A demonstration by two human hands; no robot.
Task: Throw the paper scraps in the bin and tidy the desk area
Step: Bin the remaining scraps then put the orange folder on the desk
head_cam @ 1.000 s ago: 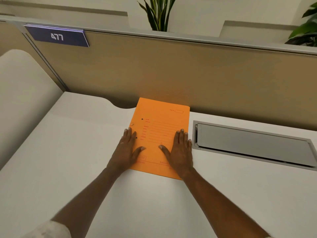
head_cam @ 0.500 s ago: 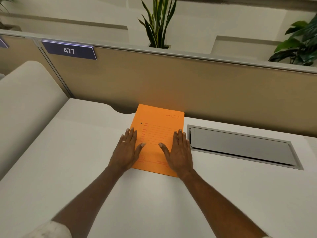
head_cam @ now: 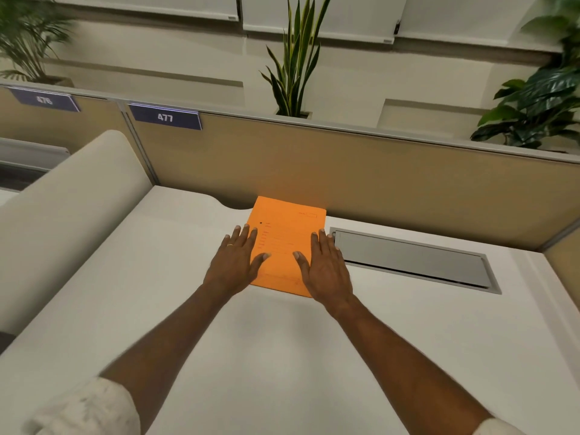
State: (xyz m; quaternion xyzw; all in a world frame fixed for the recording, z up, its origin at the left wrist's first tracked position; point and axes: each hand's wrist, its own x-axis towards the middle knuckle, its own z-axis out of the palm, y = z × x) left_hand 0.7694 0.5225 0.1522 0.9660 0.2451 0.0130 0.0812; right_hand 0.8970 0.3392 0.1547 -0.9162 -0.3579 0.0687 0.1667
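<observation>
The fingers [head_cam: 241, 238] of the left hand [head_cam: 233, 262] lie flat and spread, gripping nothing, their tips over the near-left edge of the orange folder [head_cam: 284, 243] with the thumb reaching onto its face. The right hand [head_cam: 326, 266] mirrors it on the near-right part of the folder, palm down, fingers straight and close together, also holding nothing. The folder lies flat on the white worktop [head_cam: 157, 293] directly ahead of both palms; its long axis runs away from the person, slightly tilted, and its far end reaches the beige partition [head_cam: 376, 180]. Just right of it sits the grey cable hatch [head_cam: 411, 260]. Both hands are equally near, one on each long side, so squaring it up looks like a two-handed push. No paper scraps or bin are in view
</observation>
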